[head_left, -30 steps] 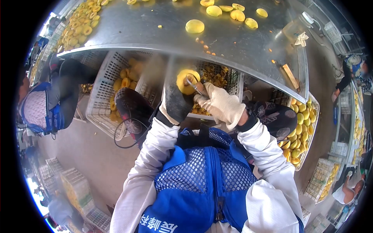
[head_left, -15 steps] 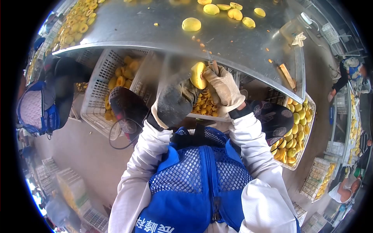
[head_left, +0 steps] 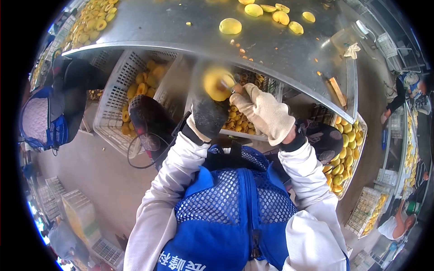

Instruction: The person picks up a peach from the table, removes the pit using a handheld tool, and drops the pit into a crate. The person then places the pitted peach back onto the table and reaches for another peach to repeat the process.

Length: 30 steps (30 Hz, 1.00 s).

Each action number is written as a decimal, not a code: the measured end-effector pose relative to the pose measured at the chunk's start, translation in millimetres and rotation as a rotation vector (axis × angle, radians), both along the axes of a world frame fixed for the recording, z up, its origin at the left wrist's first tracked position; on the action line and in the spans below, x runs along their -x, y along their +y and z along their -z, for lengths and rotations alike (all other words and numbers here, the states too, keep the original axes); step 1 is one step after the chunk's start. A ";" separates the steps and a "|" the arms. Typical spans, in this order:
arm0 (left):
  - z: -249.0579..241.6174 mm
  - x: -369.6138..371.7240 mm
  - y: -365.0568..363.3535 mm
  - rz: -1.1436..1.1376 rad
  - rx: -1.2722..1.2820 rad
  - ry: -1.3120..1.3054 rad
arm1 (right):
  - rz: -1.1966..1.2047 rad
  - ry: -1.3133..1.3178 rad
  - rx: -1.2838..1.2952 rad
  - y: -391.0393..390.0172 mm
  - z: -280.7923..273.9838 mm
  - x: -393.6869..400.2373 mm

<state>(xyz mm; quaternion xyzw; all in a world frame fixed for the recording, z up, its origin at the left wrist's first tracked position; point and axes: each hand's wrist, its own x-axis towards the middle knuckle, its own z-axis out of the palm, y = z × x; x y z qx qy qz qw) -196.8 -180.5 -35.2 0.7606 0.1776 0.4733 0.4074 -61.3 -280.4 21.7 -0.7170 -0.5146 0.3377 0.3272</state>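
My left hand [head_left: 210, 110], in a dark grey glove, is closed around a yellow peach half [head_left: 215, 85] whose cut side faces right and up. My right hand [head_left: 266, 110], in a cream knit glove, grips a short brown-handled pitting tool [head_left: 237, 88]. The tool's metal end meets the reddish centre of the peach half; its exact shape is blurred. Both hands are just short of the metal table's front edge. Below them a white crate [head_left: 244, 134] holds yellow fruit pieces.
On the metal table [head_left: 181, 36] lie several peach halves [head_left: 230, 26], small scraps and a wooden stick [head_left: 337, 91]. A crate of peach halves [head_left: 147, 86] stands left, a full fruit crate [head_left: 346, 144] right. Another person [head_left: 49, 113] sits at the left.
The peach half has moved left and turned its cut face toward the tool. My right hand has turned and shifted slightly right and down, bringing the tool tip into the peach's centre.
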 end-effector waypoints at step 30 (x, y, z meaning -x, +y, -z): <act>-18.3 6.5 59.5 0.678 -0.222 0.433 | -0.357 0.195 0.512 -7.2 -10.7 -27.0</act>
